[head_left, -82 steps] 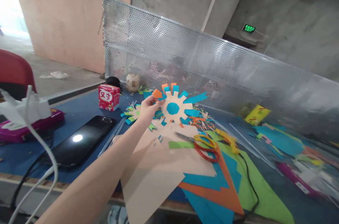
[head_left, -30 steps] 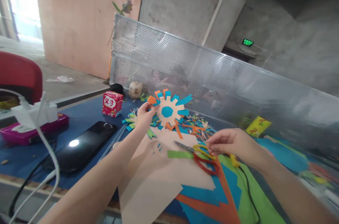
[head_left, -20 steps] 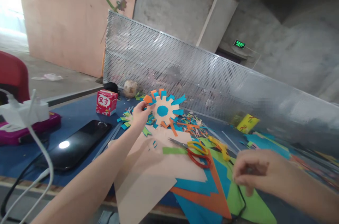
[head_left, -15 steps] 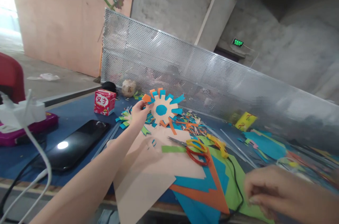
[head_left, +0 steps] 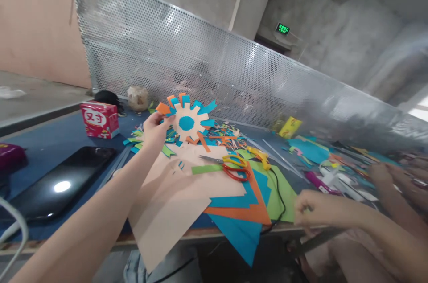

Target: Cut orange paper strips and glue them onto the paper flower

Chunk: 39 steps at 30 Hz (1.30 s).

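My left hand [head_left: 153,128] is stretched out over the table and pinches one edge of a paper flower [head_left: 186,121], holding it upright. The flower is peach with a blue centre and blue and orange petals. My right hand [head_left: 310,210] is low at the table's front edge, by the corner of a green sheet [head_left: 279,196]. Its fingers are curled together, and whatever they hold is hidden. Orange-handled scissors [head_left: 233,168] lie shut on the paper between my hands.
Peach [head_left: 174,205], blue and orange sheets overhang the front edge. A yellow glue gun [head_left: 260,157] trails a black cord. A phone [head_left: 56,181] and red carton [head_left: 99,119] lie left. A perforated metal screen [head_left: 234,73] backs the table. Another person's hands [head_left: 396,177] work at the right.
The view has swung right. My right hand drew back from the scissors to the front edge of the table. My left hand keeps the flower raised. Another person's hands have come into view.
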### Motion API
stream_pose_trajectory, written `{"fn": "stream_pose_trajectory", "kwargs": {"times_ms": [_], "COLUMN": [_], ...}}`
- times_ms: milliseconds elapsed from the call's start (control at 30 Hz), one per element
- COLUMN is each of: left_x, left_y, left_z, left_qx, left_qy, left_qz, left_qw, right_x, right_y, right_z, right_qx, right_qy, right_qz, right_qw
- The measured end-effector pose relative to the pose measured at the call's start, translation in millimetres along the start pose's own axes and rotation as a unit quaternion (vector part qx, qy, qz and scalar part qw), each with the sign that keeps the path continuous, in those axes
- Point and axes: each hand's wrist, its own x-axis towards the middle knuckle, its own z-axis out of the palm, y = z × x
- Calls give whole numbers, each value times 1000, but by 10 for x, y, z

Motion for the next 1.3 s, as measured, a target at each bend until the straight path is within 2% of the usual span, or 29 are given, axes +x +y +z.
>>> {"fn": "stream_pose_trajectory", "kwargs": {"times_ms": [133, 167, 300, 467, 633, 700, 767, 867, 933, 1033, 1067, 1133, 1200, 1267, 1300], "left_x": [5, 5, 4, -2, -13, -16, -15, -11, -6, 2, 4, 7, 8, 7, 6], "left_y": [-11, -15, -24, -21, -9, -7, -10, -20, -28, -41, -44, -48, -48, -47, -47], "left_z": [-1, -3, -9, -8, -6, -6, -7, -8, -10, -13, -14, -14, -13, -13, -14], "left_qx": [1, 1, 0, 20, 32, 33, 37, 46, 42, 34, 34, 35, 31, 29, 30], "left_qy": [-1, -1, -7, -7, -10, -9, -8, -5, -6, -8, -8, -8, -10, -11, -12], "left_qz": [-2, -1, 10, 15, 11, 12, 16, 21, 18, 21, 24, 27, 24, 19, 19], "left_qw": [1000, 1000, 1000, 1000, 999, 999, 999, 999, 999, 999, 999, 999, 999, 999, 999], "right_x": [-76, -89, -70, -34, -75, -77, -85, -128, -158, -192, -203, -224, -236, -236, -237], "right_y": [-55, -64, -26, 25, 65, 111, 138, 105, 52, 11, 17, 45, 60, 39, 22], "right_z": [75, 81, 77, 105, 119, 132, 143, 144, 142, 145, 149, 158, 168, 174, 177], "right_qx": [51, 37, 18, 56, 47, 69, 60, -12, -17, 24, 23, -12, -36, -27, -25], "right_qy": [-116, -109, 7, -12, 19, 29, 75, 135, 132, 142, 156, 183, 169, 146, 156], "right_qz": [48, 36, -12, 46, -42, -4, 32, -9, -7, 81, 84, 41, 15, 55, 72], "right_qw": [991, 993, 1000, 997, 998, 997, 995, 991, 991, 986, 984, 982, 985, 987, 985]}}
